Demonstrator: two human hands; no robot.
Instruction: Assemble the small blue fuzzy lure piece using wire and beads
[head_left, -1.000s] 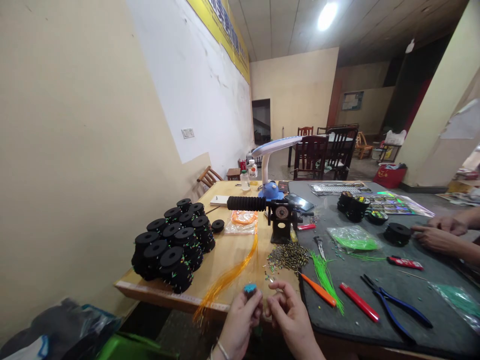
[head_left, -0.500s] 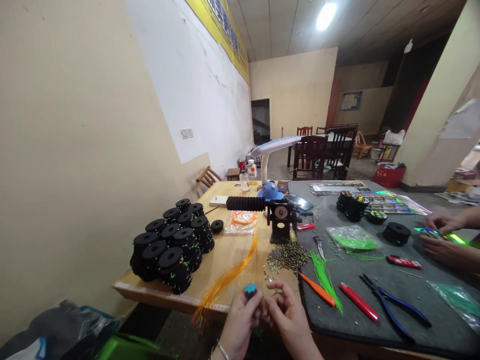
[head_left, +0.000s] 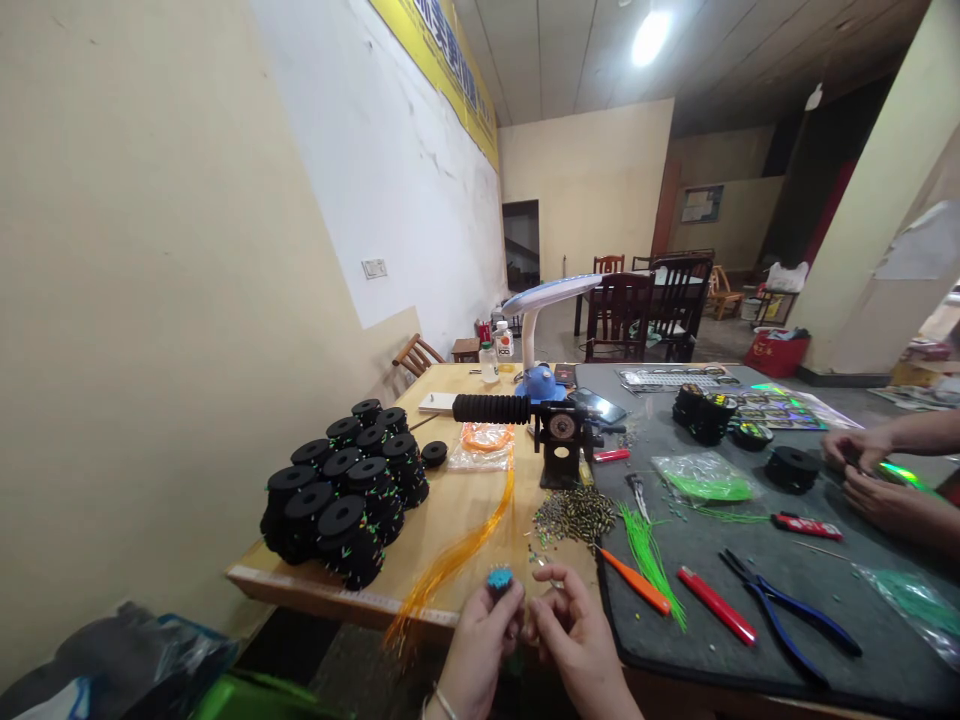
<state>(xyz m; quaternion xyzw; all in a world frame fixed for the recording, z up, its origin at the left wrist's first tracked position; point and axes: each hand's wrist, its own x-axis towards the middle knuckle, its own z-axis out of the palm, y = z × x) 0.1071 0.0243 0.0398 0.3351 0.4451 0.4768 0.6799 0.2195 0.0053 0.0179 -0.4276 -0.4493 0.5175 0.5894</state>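
At the table's near edge my left hand (head_left: pixel 484 640) is closed around a bundle of thin blue strands (head_left: pixel 499 578), whose cut ends poke up above the thumb. Close beside it, my right hand (head_left: pixel 574 635) has its fingers curled and the thumb bent in toward the left hand. Whatever the right fingertips pinch is too small to make out. Just beyond the hands lies a heap of small dark and gold metal parts (head_left: pixel 583 512), with tiny coloured beads at its left. Loose orange strands (head_left: pixel 442 570) trail over the table edge to the left.
Stacked black foam spools (head_left: pixel 341 515) stand at left. A black hand-cranked winder (head_left: pixel 561 445) and a desk lamp (head_left: pixel 538 380) are ahead. On the grey mat lie an orange-handled tool (head_left: pixel 637 582), green strands (head_left: pixel 649 555), a red stick (head_left: pixel 716 604) and pliers (head_left: pixel 787 605). Another person's hands (head_left: pixel 874 470) work at right.
My hands stay almost in place, with only a slight shift of the fingers. At the right, the other person's hands have moved a little to the left.
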